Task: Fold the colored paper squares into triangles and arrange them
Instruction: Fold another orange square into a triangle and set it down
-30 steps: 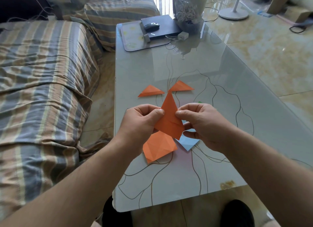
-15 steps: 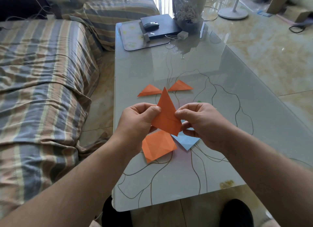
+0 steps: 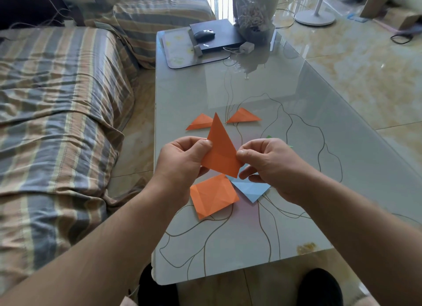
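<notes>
An orange folded paper triangle stands upright above the table, its tip pointing away from me. My left hand pinches its left edge and my right hand pinches its right edge. Two small orange folded triangles lie side by side on the glass beyond it. Below my hands an orange creased square lies flat, with a light blue paper beside it, partly hidden under my right hand. A green paper peeks out behind my right hand.
The glass table runs away from me; a striped sofa is close on the left. At the far end sit a mat, a black laptop with a mouse, a charger and a clear bag.
Both hands have lifted the orange triangle slightly up and away from the table, tilting its tip a little to the left. The papers on the table have not moved.
</notes>
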Motion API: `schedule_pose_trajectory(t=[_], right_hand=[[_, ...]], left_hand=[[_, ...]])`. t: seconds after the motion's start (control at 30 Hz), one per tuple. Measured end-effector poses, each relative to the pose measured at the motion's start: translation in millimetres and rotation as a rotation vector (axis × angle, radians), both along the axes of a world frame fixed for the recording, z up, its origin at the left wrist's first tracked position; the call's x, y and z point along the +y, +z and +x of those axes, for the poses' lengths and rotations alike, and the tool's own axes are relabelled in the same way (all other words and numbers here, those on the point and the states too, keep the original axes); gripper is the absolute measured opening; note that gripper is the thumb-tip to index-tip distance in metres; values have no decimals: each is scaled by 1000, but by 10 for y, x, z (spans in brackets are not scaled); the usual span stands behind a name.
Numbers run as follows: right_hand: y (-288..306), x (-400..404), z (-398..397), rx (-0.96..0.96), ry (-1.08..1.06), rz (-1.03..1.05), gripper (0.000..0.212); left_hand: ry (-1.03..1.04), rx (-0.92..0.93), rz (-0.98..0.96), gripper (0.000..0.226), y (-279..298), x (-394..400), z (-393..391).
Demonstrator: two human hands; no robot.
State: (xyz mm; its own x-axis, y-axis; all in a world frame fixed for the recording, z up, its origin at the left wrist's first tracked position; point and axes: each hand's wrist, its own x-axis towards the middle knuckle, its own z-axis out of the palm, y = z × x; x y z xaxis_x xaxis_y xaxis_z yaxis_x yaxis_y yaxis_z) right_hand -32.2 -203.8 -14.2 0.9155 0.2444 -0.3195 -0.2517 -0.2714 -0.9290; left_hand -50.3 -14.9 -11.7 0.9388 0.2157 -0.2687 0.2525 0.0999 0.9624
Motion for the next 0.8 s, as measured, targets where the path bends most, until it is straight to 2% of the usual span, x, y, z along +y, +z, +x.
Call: schedule_pose_trajectory(t=[0.37, 0.53, 0.67, 0.8], right_hand=[[-81, -36, -8, -136, 153, -246, 31], [45, -66, -29, 1, 70, -100, 43], [41, -60, 12, 61, -14, -19, 26], [71, -52, 3, 105, 0, 108, 16]], left_hand=[[30, 28, 34, 14, -17, -20, 1], [17, 52, 35, 13, -18, 1, 9], [-53, 62, 53, 15, -6, -43, -21], [-196, 87, 94, 19, -4, -88, -69]])
